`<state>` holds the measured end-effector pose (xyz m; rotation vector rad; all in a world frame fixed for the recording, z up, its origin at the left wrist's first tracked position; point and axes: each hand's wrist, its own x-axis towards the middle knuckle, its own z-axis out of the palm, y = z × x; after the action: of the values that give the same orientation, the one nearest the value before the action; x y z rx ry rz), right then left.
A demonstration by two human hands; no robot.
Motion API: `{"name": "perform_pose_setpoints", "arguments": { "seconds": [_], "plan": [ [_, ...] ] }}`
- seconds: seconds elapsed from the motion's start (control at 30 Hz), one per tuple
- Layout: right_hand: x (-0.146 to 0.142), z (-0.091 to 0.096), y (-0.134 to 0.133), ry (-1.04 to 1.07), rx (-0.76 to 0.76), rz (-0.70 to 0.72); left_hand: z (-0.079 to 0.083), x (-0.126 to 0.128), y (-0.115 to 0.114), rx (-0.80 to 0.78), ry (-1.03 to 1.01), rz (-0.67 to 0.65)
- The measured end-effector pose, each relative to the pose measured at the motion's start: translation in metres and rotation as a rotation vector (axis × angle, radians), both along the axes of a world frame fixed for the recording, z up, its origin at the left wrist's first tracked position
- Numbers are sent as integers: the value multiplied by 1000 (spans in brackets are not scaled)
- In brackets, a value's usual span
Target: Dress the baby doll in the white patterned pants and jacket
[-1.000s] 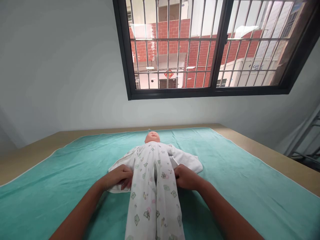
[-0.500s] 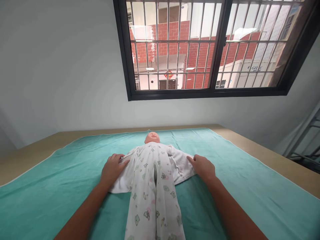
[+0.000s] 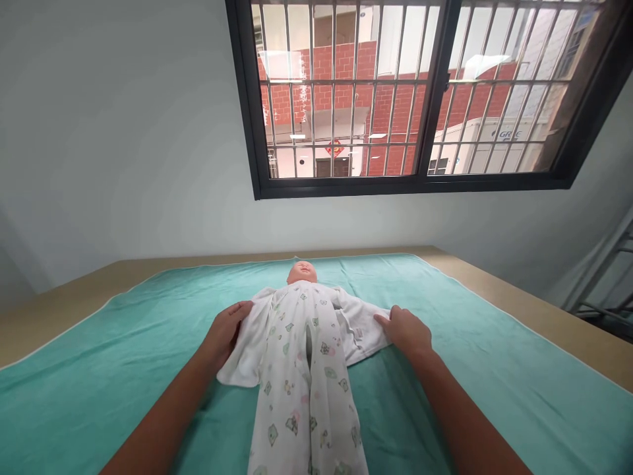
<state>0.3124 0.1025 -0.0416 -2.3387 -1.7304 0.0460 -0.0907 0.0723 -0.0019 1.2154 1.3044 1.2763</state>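
Observation:
A baby doll [image 3: 301, 272] lies face up, only its head showing. White baby clothes cover its body: a long printed garment [image 3: 289, 369] runs down the middle, with a vertical gap near its centre. Plain white cloth like a shirt's sleeves spreads out to both sides. At the left sleeve [image 3: 243, 359], my left hand [image 3: 228, 330] has its fingers drawn together at the outer edge; the thumb is hidden by the cloth. My right hand [image 3: 406, 330] pinches the outer end of the right sleeve [image 3: 364, 326] between thumb and fingers.
A green cloth [image 3: 148, 330] with pale edging lies under the doll on a wooden tabletop [image 3: 494, 290]. Behind stands a grey wall [image 3: 148, 165] with a dark-framed, barred window [image 3: 341, 187]. A metal frame [image 3: 598, 264] is at the right edge.
My left hand's thumb, earlier on top of the left sleeve, is now out of sight by its edge. My right hand has shifted slightly right, still on its sleeve.

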Motion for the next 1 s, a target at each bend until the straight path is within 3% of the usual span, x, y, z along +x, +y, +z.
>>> {"name": "perform_pose_setpoints", "arguments": {
  "seconds": [0.17,0.47,0.73,0.87,1.0],
  "plan": [
    [5,-7,4,141,6,-35,14,8,-13,25,-332,-378],
    [12,-5,11,442,175,-2,9,27,-31,26,-388,-910],
    [8,10,5,920,421,31,5,30,-31,-18,-395,-1023],
    [-7,17,-3,1290,363,154,1,30,-30,-21,-431,-1033],
    [-30,29,-16,1859,247,352,0,33,-30,-16,-441,-1043]
  ]
}}
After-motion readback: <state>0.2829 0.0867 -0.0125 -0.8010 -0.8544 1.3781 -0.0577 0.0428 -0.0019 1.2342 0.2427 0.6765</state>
